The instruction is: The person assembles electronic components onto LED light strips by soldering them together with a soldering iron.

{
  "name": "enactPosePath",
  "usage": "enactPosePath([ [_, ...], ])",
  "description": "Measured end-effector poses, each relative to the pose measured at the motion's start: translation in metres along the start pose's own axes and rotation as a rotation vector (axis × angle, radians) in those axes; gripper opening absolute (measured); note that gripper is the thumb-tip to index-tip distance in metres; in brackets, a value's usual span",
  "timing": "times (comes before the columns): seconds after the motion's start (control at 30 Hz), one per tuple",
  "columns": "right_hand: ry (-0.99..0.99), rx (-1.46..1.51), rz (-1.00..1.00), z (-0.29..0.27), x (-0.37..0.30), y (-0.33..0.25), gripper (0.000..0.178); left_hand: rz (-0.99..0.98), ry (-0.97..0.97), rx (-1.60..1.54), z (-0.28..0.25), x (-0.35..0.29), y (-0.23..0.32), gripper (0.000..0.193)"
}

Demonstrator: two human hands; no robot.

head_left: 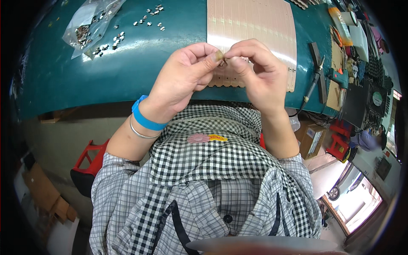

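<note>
Above the near edge of a pale pinkish ribbed board [251, 23], my two hands meet fingertip to fingertip. My left hand [180, 74] is closed, its thumb and forefinger pinching a small brownish metal part [223, 63]. The tip of its thumb looks stained dark. From the other side my right hand [265, 74] is closed too, its thumb and forefinger pressed together at the same part. Fingers cover most of this part, so its exact kind is unclear. Small holes run along the board's near edge.
Loose small metal parts [118, 39] lie on the green table [140, 78] beside a clear plastic bag [91, 25] of more. At the right are a soldering iron [314, 83], a dark bar [318, 70] and a green glue gun [338, 77]. A red stool [91, 154] stands below.
</note>
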State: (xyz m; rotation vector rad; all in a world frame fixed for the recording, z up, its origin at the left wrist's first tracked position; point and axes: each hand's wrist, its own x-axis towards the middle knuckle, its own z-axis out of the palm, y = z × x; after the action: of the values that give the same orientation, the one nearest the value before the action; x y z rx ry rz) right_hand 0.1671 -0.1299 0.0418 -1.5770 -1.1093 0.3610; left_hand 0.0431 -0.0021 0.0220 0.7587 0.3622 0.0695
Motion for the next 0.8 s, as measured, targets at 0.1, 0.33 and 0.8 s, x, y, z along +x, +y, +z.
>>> enactPosePath([
  [0.1,0.044,0.152,0.125,0.001,-0.001,0.0,0.013,0.042,-0.007,0.017,0.0,-0.003,0.001,0.018],
  [0.33,-0.034,0.203,0.199,0.001,-0.007,0.0,0.013,0.426,0.196,0.108,0.014,-0.003,-0.018,0.028],
  [0.8,-0.096,-0.46,0.026,-0.001,0.0,0.026,0.012,0.575,0.495,1.671,-0.047,0.015,0.067,0.011],
])
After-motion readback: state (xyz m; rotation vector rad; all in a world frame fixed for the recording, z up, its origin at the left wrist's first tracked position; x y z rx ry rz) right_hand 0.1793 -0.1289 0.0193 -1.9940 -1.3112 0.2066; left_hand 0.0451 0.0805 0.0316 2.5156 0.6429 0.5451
